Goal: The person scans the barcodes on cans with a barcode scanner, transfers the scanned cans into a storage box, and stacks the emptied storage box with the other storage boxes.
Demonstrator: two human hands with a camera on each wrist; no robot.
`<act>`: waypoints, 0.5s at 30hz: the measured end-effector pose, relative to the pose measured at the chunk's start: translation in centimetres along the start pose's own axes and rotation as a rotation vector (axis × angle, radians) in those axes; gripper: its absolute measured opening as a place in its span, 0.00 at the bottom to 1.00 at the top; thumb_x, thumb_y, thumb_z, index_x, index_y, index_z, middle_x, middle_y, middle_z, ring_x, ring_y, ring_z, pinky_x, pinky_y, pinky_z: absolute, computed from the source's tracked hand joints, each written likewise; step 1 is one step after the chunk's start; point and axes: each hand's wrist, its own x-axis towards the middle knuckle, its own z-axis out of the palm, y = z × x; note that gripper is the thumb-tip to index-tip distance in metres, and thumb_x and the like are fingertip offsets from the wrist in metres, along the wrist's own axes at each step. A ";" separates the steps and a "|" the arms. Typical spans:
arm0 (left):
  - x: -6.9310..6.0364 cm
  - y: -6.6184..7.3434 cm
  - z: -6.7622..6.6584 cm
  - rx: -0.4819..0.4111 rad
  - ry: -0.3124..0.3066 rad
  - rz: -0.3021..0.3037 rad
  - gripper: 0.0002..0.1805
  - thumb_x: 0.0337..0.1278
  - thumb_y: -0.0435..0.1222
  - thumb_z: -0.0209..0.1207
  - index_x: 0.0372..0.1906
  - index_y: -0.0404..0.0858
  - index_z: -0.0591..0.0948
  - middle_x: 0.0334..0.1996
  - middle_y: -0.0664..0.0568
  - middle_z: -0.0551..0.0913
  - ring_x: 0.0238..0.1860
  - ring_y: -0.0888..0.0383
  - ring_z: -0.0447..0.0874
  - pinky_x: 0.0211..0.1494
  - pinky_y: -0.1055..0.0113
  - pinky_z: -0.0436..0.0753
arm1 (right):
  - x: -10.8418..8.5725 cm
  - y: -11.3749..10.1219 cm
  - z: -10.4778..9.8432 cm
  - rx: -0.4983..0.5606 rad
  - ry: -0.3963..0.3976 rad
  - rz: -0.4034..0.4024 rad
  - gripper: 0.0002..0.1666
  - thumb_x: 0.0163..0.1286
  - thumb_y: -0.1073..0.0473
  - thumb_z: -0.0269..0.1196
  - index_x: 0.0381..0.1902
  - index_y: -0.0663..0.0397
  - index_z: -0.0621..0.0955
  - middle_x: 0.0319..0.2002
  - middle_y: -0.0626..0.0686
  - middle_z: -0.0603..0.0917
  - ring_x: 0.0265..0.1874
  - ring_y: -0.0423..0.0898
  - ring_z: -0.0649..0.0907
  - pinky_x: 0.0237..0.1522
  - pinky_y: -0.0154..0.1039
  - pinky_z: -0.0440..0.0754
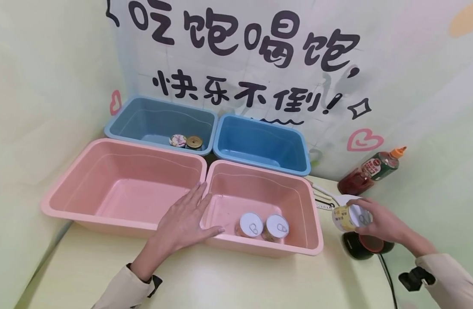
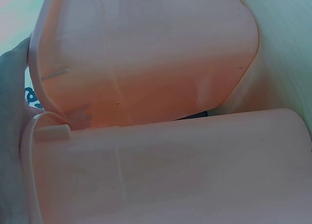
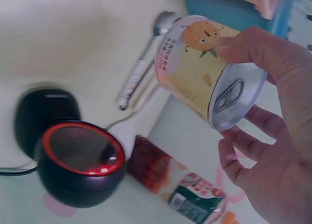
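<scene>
My right hand point(image 1: 385, 221) grips a pull-tab can point(image 3: 195, 70) with a yellow label and a cartoon orange fruit on it. Thumb and fingers hold it around its ring-pull end, tilted, above the table's right side. My left hand point(image 1: 182, 221) lies with straight, spread fingers over the adjoining rims of the left pink bin point(image 1: 116, 221) and the right pink bin point(image 1: 313, 214). Two more pull-tab cans, a left one point(image 1: 250, 225) and a right one point(image 1: 276, 227), stand in the right pink bin. Both pink bins' outer walls fill the left wrist view.
Behind stand a grey-blue bin point(image 1: 116, 122) holding two lidded jars point(image 1: 194, 142) and a blue bin point(image 1: 306, 154). At right are a sauce bottle point(image 1: 379, 167), a black device point(image 3: 80, 185) with a red ring and cable, a metal spoon point(image 3: 163, 24) and a white utensil point(image 3: 126, 134).
</scene>
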 end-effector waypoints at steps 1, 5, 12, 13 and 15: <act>0.0 0.0 0.0 0.000 0.002 0.001 0.55 0.53 0.74 0.50 0.74 0.37 0.66 0.80 0.41 0.52 0.80 0.43 0.51 0.76 0.46 0.65 | 0.3 -0.2 -0.5 0.009 0.008 0.007 0.39 0.46 0.62 0.78 0.58 0.56 0.77 0.53 0.68 0.76 0.43 0.59 0.78 0.32 0.37 0.77; 0.0 0.0 0.0 0.003 0.004 0.000 0.55 0.53 0.74 0.50 0.74 0.37 0.66 0.80 0.42 0.53 0.80 0.43 0.51 0.76 0.47 0.65 | 1.4 -0.6 -2.4 0.025 0.073 -0.021 0.39 0.49 0.62 0.78 0.60 0.59 0.76 0.50 0.66 0.78 0.40 0.53 0.78 0.30 0.33 0.75; 0.1 0.1 0.0 0.003 0.012 -0.010 0.55 0.52 0.75 0.50 0.75 0.39 0.66 0.80 0.43 0.53 0.80 0.44 0.52 0.76 0.47 0.66 | 4.7 -1.9 -5.8 -0.035 0.184 -0.067 0.37 0.50 0.56 0.78 0.58 0.62 0.79 0.42 0.62 0.85 0.31 0.44 0.78 0.28 0.31 0.73; 0.1 0.1 0.0 0.002 0.013 -0.010 0.55 0.52 0.75 0.50 0.75 0.39 0.66 0.80 0.43 0.53 0.80 0.44 0.52 0.76 0.47 0.66 | 5.3 -2.4 -6.3 -0.041 0.178 -0.045 0.37 0.51 0.54 0.78 0.58 0.61 0.79 0.41 0.62 0.85 0.31 0.45 0.79 0.28 0.32 0.73; 0.0 0.1 0.0 -0.001 0.016 -0.009 0.55 0.52 0.75 0.50 0.74 0.39 0.67 0.80 0.42 0.54 0.80 0.44 0.53 0.75 0.46 0.67 | 6.6 -3.2 -7.1 -0.051 0.158 -0.004 0.38 0.53 0.51 0.77 0.59 0.60 0.78 0.42 0.63 0.85 0.32 0.49 0.81 0.28 0.34 0.73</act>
